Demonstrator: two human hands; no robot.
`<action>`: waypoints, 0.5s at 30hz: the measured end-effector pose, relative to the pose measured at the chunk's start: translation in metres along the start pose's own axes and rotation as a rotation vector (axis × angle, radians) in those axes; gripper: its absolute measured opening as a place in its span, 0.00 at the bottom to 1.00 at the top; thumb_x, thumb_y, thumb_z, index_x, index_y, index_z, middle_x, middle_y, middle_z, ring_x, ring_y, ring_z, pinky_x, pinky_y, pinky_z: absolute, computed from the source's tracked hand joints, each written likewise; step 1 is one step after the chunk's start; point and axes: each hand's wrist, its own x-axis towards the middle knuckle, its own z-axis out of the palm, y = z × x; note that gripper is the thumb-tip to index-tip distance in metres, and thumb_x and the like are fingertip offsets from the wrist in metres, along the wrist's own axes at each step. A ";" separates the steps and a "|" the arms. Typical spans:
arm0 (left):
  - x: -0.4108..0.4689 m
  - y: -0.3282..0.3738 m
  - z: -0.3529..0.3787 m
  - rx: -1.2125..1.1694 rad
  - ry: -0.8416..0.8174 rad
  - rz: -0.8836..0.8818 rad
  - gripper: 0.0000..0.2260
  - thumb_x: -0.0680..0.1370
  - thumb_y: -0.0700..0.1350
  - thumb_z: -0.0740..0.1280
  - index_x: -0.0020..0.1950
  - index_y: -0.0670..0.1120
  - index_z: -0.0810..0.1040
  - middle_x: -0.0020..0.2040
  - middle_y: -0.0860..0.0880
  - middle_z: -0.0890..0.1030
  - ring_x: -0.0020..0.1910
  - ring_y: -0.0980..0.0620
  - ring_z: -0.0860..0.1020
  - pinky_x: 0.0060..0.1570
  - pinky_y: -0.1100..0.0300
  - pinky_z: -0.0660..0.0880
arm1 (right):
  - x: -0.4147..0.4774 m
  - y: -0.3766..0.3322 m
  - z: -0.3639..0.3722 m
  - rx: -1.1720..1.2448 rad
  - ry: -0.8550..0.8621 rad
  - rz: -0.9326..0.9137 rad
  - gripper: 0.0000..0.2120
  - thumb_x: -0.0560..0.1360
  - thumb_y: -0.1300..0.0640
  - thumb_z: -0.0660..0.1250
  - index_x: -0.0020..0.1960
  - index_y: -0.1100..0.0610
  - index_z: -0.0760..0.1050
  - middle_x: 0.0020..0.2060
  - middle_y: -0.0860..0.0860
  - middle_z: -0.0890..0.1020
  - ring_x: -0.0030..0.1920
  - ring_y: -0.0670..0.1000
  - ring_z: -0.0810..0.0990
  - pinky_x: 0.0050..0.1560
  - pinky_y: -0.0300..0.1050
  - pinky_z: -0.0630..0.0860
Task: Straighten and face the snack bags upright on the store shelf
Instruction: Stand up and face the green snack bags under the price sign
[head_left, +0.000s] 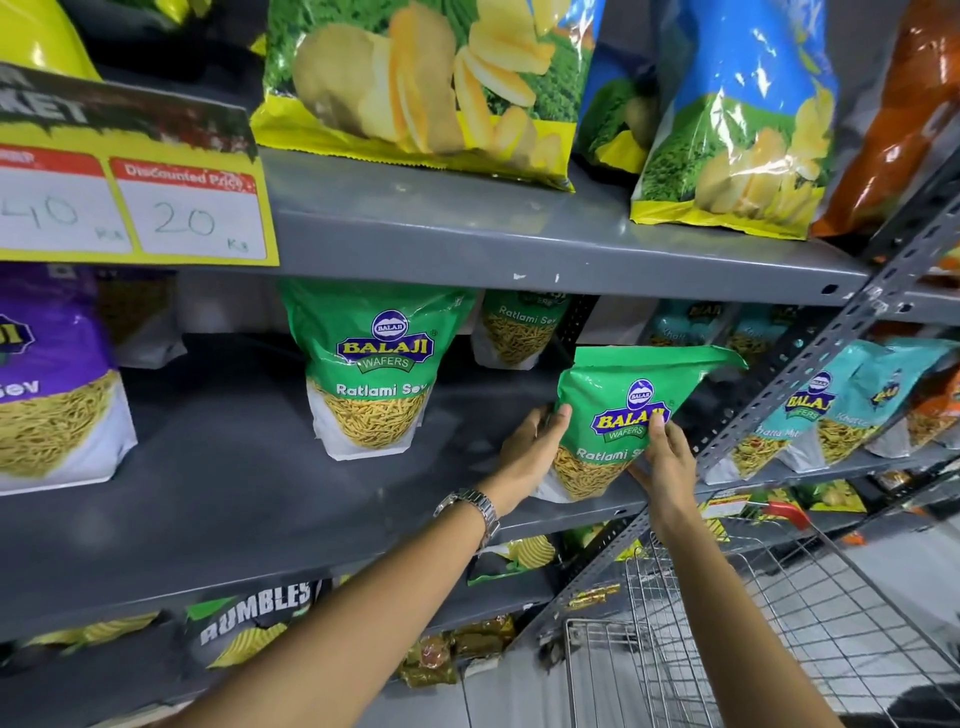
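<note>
Both hands grip one green sev bag (618, 415) at the front edge of the grey shelf (218, 467) — left hand (530, 452) (watch on that wrist) wrapped round its left side, right hand (667, 457) pinching its lower right, thumb on the logo — bag leaning slightly left.

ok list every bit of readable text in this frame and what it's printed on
"BALAJI WAFERS", "Ratlami S": held green bag, in left hand and right hand
"BALAJI WAFERS", "Ratlami Sev": standing green bag
"Discounted Price", "20": price sign
"RUMBLES": dark bag
Teal bags: "BALAJI", rest blurred
</note>
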 end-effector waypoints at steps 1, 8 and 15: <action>-0.002 0.000 0.000 -0.022 0.022 0.014 0.22 0.78 0.58 0.57 0.69 0.49 0.66 0.69 0.47 0.73 0.67 0.48 0.71 0.64 0.57 0.68 | -0.003 0.001 0.004 0.005 0.055 -0.027 0.23 0.79 0.47 0.59 0.69 0.58 0.66 0.66 0.57 0.75 0.65 0.56 0.74 0.64 0.53 0.72; -0.035 -0.037 -0.052 -0.165 0.495 0.346 0.08 0.77 0.39 0.64 0.54 0.49 0.75 0.52 0.51 0.80 0.55 0.56 0.78 0.52 0.69 0.72 | -0.072 0.018 0.075 -0.160 0.314 -0.720 0.12 0.75 0.55 0.63 0.56 0.59 0.71 0.50 0.50 0.73 0.49 0.51 0.74 0.52 0.42 0.72; -0.042 -0.057 -0.163 -0.223 1.099 0.446 0.15 0.76 0.49 0.65 0.61 0.49 0.71 0.57 0.52 0.70 0.55 0.59 0.73 0.55 0.65 0.71 | -0.073 0.018 0.175 -0.115 -0.341 -0.311 0.23 0.75 0.60 0.68 0.67 0.59 0.65 0.62 0.52 0.72 0.60 0.49 0.73 0.58 0.39 0.69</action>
